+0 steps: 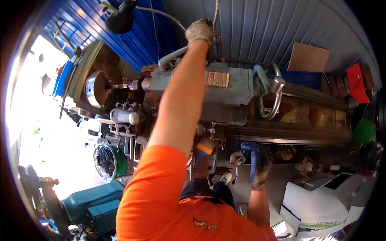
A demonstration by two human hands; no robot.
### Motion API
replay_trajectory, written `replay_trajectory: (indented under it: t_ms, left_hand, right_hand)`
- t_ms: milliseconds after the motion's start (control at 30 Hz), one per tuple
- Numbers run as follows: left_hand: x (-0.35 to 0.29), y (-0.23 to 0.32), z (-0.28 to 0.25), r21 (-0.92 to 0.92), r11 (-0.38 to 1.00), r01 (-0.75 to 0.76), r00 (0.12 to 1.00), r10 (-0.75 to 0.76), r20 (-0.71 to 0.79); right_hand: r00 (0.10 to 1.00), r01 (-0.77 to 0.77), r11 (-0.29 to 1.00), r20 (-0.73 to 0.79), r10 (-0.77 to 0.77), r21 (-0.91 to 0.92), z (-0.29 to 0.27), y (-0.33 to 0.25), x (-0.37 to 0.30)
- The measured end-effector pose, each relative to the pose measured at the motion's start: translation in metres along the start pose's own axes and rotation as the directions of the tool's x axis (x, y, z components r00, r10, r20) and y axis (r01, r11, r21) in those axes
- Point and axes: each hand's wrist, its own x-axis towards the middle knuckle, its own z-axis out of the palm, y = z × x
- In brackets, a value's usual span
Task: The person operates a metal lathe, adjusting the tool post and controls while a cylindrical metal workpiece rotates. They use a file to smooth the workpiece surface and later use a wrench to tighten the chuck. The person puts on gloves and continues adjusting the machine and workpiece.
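Note:
My left arm stretches across the lathe, and my left hand (198,32), in a pale work glove, is closed high at the back by the wall. A bendable metal hose (163,14) runs up to it, and a second upright hose (217,18) stands just to its right. What the fingers grip is hidden behind the glove. Below it lies the grey tailstock (231,86) with its handwheel (277,86). My right hand (260,162), in a blue and dark glove, hangs in front of the bed, fingers apart and nothing in them. A crank handle (237,158) is just to its left.
At the left is the chuck (95,89), with a drill chuck (134,85) facing it. A dark lamp head (120,18) hangs above. Lower left are a bin of swarf (105,160) and a teal machine (94,201). A white machine cover (315,201) stands lower right.

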Motion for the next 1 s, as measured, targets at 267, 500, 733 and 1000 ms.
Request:
replay_trajectory:
  t_ms: [267,500,733,1000]
  left_hand:
    - [0.089,-0.121,-0.035,0.528,0.588,-0.612,0.790,0.426,0.441]
    - [0.053,-0.210,-0.117,0.686,0.618,-0.384,0.610,-0.389,0.691]
    - [-0.084,-0.187,-0.214,0.428,0.869,-0.248,0.474,-0.277,0.836]
    - [-0.142,-0.068,-0.175,0.222,0.805,-0.550,0.607,0.203,0.768]
  right_hand:
    - [0.990,-0.094,0.994,-0.107,0.087,-0.059,-0.017,0.022,-0.031]
    - [0.984,-0.168,0.984,-0.070,0.163,-0.064,-0.014,0.032,-0.008]
    - [0.987,-0.139,0.990,-0.082,0.136,-0.033,-0.015,0.019,0.029]
    - [0.991,-0.136,0.991,0.001,0.136,0.000,-0.037,0.016,0.010]
